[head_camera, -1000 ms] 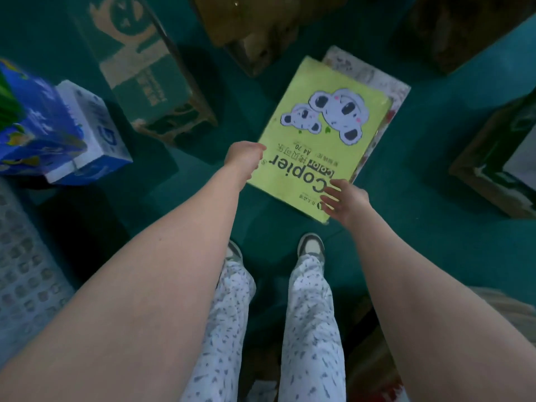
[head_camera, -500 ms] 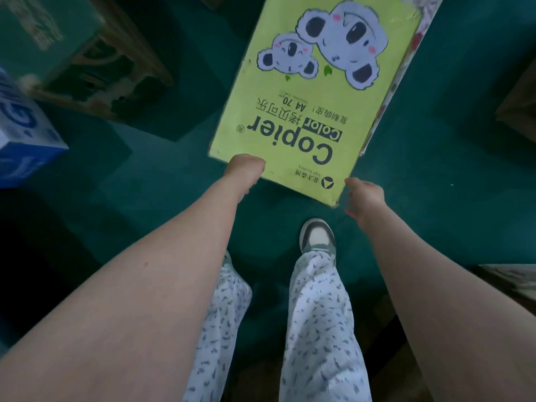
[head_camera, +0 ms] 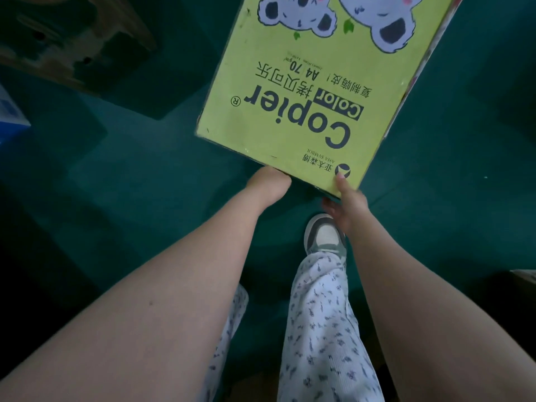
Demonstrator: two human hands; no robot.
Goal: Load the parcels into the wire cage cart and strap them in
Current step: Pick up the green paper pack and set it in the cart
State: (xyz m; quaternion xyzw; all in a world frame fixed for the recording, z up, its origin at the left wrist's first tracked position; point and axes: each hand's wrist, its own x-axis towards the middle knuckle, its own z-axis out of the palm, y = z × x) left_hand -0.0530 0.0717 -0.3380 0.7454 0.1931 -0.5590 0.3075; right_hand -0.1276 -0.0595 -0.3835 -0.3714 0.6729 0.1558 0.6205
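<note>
View from a head-worn camera, looking down past two bare forearms at a dark green floor.

A lime-yellow copier paper box, printed with koalas and the word "Copier", fills the upper middle of the view. Its long axis runs away from the person and leans to their right, with the far end cut off by the top of the frame. Only the near short edge is within reach, and both hands are on it.

The left hand meets that edge about midway, knuckles up. Its fingers are out of sight under the box, and it appears to hook the edge from below. The right hand pinches the near right corner, with the thumb on the printed top and the fingers beneath.

The near left corner has no hand on it, and nearly all of the box lies beyond both hands. Judged from this, the coming lift would probably swing about the near edge unless the grip spreads wider.

Just below the right corner are a grey and white shoe and patterned trousers. Well left of the box is a dim cardboard carton. The wire cage cart is not in view.
</note>
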